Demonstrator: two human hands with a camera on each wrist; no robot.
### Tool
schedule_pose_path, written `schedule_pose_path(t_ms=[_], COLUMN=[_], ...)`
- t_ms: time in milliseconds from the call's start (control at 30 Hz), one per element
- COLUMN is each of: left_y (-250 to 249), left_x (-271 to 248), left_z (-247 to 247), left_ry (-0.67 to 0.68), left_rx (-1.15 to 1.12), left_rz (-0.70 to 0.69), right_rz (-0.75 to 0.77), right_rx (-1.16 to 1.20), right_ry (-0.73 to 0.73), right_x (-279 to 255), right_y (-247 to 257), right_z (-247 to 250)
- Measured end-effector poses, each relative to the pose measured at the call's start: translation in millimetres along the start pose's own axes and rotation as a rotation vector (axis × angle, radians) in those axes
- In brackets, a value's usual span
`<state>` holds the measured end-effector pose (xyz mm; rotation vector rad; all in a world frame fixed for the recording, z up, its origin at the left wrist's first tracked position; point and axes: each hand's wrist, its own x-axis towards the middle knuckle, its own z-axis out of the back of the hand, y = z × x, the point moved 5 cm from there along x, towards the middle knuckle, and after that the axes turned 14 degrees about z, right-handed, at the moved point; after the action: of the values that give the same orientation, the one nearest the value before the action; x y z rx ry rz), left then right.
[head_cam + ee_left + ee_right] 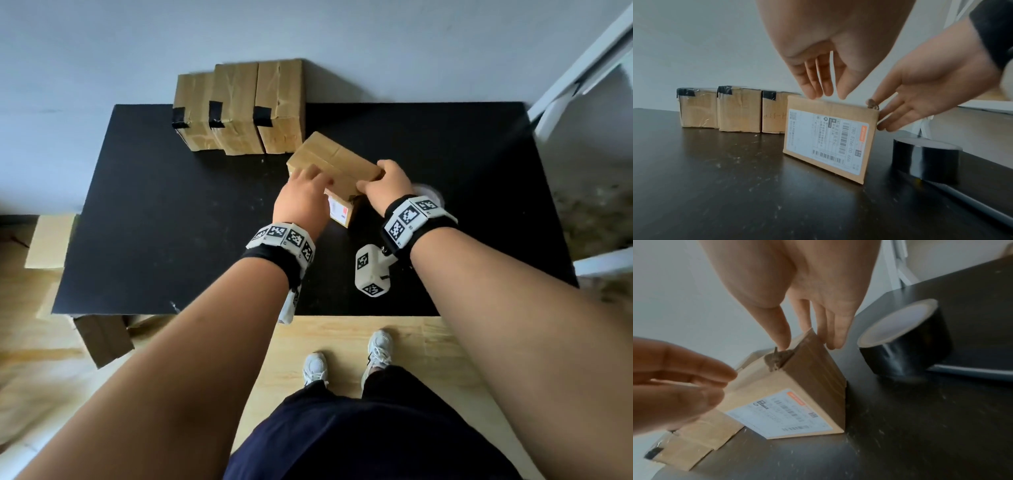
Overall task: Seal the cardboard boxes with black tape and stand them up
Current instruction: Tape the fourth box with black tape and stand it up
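A small cardboard box stands on the black table, its shipping label facing me and its top right corner torn. No black tape shows on it. My left hand rests straight fingertips on its top edge. At the box's right end my right hand pinches it, thumb on the torn corner and fingers down the far side. The black tape roll lies flat on the table just right of the box, mostly hidden behind my right wrist in the head view.
Three boxes sealed with black tape stand side by side at the table's back edge against the wall. More cardboard lies on the wooden floor at the left. A white frame rises at the right.
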<state>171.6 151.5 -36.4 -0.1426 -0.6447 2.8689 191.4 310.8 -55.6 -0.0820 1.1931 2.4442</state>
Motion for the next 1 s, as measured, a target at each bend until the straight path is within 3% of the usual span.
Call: schedule_pose_path(t_ms=[133, 267, 433, 733, 1000], left_y=[4.8, 4.1, 7.6, 8.5, 6.0], left_x=[12.1, 10.6, 9.7, 8.2, 5.2], left_z=[-19.4, -16.3, -17.5, -25.7, -23.7], left_ry=[0.251, 0.215, 0.246, 0.249, 0.262], left_rx=[0.228, 0.253, 0.264, 0.312, 0.311], left_rz=[-0.073, -0.077, -0.067, -0.075, -0.06], right_rz=[-0.12, -0.196, -0.195, 0.011, 0.009], right_rx=[0.066, 0.16, 0.323, 0.219, 0.232], right_ry=[-0.04, 0.006, -0.035, 0.03, 0.002], right_x=[-9.8, -10.3, -4.6, -25.6, -31.5], right_y=[-13.0, -14.4, -25.5, -22.3, -15.5], right_z=[-0.9, -17.3, -27.9, -28.4, -29.4])
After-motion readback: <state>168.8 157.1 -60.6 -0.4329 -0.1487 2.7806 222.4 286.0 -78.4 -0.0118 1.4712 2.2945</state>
